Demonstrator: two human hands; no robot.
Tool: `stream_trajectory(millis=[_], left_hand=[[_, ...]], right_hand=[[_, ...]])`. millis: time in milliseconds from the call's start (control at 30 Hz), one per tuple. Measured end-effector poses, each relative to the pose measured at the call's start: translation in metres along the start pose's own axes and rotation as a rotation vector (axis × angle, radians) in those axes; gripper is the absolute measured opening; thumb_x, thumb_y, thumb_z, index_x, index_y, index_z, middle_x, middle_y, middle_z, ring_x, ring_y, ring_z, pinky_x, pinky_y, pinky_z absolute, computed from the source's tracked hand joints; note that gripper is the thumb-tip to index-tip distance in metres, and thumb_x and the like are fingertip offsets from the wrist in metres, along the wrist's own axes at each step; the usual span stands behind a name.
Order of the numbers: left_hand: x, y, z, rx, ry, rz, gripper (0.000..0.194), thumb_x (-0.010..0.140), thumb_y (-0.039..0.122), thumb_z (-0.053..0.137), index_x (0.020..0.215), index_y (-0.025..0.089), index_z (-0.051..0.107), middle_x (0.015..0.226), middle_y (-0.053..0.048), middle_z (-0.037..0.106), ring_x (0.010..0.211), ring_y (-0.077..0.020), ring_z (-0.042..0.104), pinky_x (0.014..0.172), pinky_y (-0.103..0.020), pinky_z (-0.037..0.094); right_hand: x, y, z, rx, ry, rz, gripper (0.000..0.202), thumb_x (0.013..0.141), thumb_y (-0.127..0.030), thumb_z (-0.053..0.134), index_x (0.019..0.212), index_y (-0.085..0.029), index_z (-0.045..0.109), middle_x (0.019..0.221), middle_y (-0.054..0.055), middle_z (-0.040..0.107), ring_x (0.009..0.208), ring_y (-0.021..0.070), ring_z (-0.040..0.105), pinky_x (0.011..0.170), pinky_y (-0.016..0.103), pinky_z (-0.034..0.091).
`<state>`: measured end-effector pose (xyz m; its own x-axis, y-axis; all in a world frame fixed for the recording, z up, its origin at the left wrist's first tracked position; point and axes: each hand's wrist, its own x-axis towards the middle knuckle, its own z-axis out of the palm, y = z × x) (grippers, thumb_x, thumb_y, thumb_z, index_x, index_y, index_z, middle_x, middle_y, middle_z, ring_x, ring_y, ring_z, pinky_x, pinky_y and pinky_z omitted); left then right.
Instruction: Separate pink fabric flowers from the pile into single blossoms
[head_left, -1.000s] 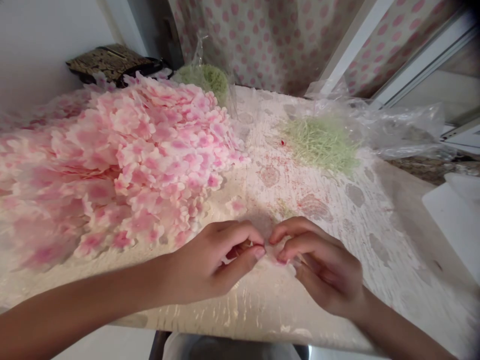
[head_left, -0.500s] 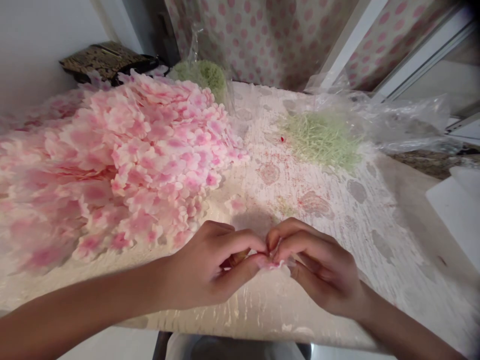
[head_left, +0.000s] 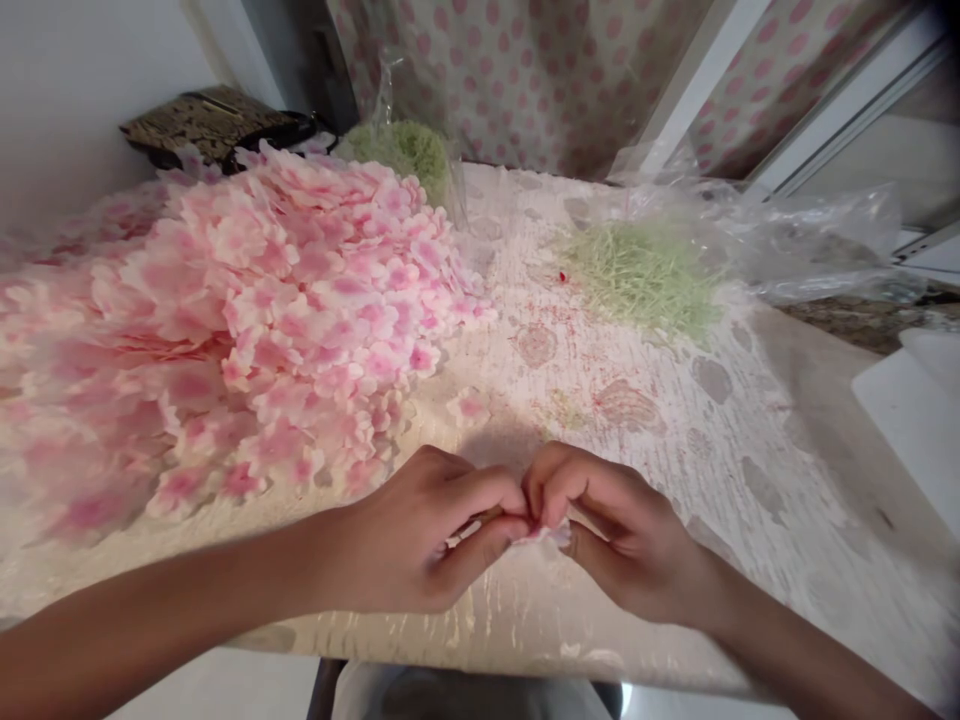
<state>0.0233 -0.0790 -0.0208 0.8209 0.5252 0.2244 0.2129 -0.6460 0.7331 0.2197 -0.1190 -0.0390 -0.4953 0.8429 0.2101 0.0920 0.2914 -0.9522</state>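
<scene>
Above the front of the table, both my hands meet fingertip to fingertip over a small pink and white artificial flower (head_left: 541,538). My left hand (head_left: 442,530) is closed, pinching the flower between thumb and forefinger. From the other side, my right hand (head_left: 619,530) is closed too, its bent fingers and thumb on the same flower. Most of the flower is hidden by my fingers; only a pale edge shows beneath them. To the left spreads a large heap of pink fabric flowers (head_left: 300,310). One loose flower (head_left: 469,407) lies just beyond my hands.
A pile of thin pale green stems (head_left: 649,275) lies at the back right, by a clear plastic bag (head_left: 817,240). Behind the heap are a bag of green pieces (head_left: 409,155) and a snakeskin-patterned handbag (head_left: 217,120). A patterned cloth (head_left: 720,470) covers the table.
My right hand has moved slightly left, and its fingers are closer in on the flower. Less of the flower shows between the hands. The heap and stems stay put.
</scene>
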Motion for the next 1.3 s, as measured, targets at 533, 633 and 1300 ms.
stream_trajectory(millis=[533, 633, 1300], left_hand=[[-0.001, 0.003, 0.007, 0.074, 0.099, 0.038, 0.009, 0.088, 0.016, 0.046, 0.08, 0.017, 0.051, 0.054, 0.006, 0.051, 0.044, -0.0056, 0.045, 0.048, -0.016, 0.037], [-0.001, 0.003, 0.005, 0.069, 0.101, 0.045, 0.01, 0.087, 0.015, 0.047, 0.078, 0.017, 0.05, 0.052, 0.008, 0.046, 0.042, -0.005, 0.041, 0.047, -0.016, 0.036], [-0.004, 0.003, 0.001, 0.112, 0.004, 0.02, 0.009, 0.083, 0.011, 0.045, 0.078, 0.018, 0.047, 0.051, 0.007, 0.046, 0.043, -0.0067, 0.045, 0.049, -0.019, 0.037]], right_hand=[[0.007, -0.004, -0.004, 0.354, -0.054, 0.139, 0.009, 0.081, -0.012, 0.057, 0.077, -0.017, 0.052, 0.083, 0.001, 0.051, 0.076, 0.0101, 0.052, 0.068, 0.024, 0.044], [0.006, -0.001, -0.001, 0.368, -0.026, 0.153, 0.008, 0.081, -0.012, 0.057, 0.082, -0.018, 0.053, 0.084, 0.001, 0.052, 0.076, 0.0101, 0.053, 0.068, 0.024, 0.045], [0.009, 0.002, 0.004, 0.256, 0.014, 0.144, 0.016, 0.076, -0.001, 0.054, 0.075, -0.017, 0.058, 0.076, 0.0, 0.058, 0.07, 0.0104, 0.055, 0.064, 0.024, 0.044]])
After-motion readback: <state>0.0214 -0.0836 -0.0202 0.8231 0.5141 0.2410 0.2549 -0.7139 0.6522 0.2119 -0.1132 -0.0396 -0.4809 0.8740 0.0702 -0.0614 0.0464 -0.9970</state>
